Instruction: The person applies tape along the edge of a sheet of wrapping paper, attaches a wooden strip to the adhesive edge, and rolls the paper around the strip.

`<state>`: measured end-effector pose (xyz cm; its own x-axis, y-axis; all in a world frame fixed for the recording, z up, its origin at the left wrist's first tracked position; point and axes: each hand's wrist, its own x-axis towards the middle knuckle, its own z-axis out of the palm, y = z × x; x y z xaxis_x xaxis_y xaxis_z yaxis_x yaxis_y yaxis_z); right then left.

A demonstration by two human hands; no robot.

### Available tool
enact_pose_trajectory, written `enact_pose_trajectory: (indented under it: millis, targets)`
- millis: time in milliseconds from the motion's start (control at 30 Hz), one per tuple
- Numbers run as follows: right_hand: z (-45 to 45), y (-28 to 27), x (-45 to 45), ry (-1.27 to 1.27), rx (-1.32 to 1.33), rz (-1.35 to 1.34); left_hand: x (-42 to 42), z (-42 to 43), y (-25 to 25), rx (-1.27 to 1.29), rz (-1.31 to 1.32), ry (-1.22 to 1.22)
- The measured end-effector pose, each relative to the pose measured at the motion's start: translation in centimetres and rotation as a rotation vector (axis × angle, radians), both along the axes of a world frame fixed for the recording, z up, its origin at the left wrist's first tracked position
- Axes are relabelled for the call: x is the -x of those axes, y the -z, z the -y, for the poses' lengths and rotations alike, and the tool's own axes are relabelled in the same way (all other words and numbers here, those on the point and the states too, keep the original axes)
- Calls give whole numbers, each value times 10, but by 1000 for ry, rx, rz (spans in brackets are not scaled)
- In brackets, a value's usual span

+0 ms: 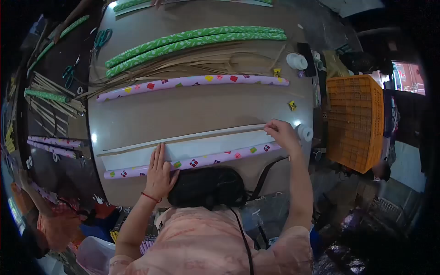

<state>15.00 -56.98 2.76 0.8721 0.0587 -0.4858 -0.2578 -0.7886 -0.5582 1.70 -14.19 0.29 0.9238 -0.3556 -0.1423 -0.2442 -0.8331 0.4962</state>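
Well left of the left hand (159, 173), a dark tabletop (73, 174) carries scissors (68, 77), pale strips (49, 82) and two short rolls (55, 145). The left hand lies flat, fingers extended and grasping nothing, over the purple roll (213, 159) and the white paper (211, 146), fingertips at the brown strip (206, 137) along the paper's far edge. Just right of that hand sits a black bag (208, 185); beyond it lie another purple roll (195, 83) and two green rolls (197, 39). The right hand (275, 130) has thumb and fingers drawn together at the strip's right end; I cannot tell whether it pinches or only presses. Just right of it is a tape roll (305, 132), beyond it a yellow packet (292, 106), farther right an orange crate (355, 121).
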Motion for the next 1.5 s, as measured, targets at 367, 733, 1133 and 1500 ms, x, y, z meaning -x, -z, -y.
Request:
enact_pose_trajectory:
  millis: [367, 733, 1133, 1500]
  targets:
    - [20, 17, 1, 39, -20, -14, 0, -1, -3, -18, -21, 3]
    - [19, 26, -3, 34, 130, 16, 2, -3, 5, 12, 24, 6]
    - [19, 32, -4, 64, 130, 4, 1, -2, 0, 6, 6, 11]
    - [11, 28, -9, 53, 240, -10, 1, -2, 1, 5, 13, 14]
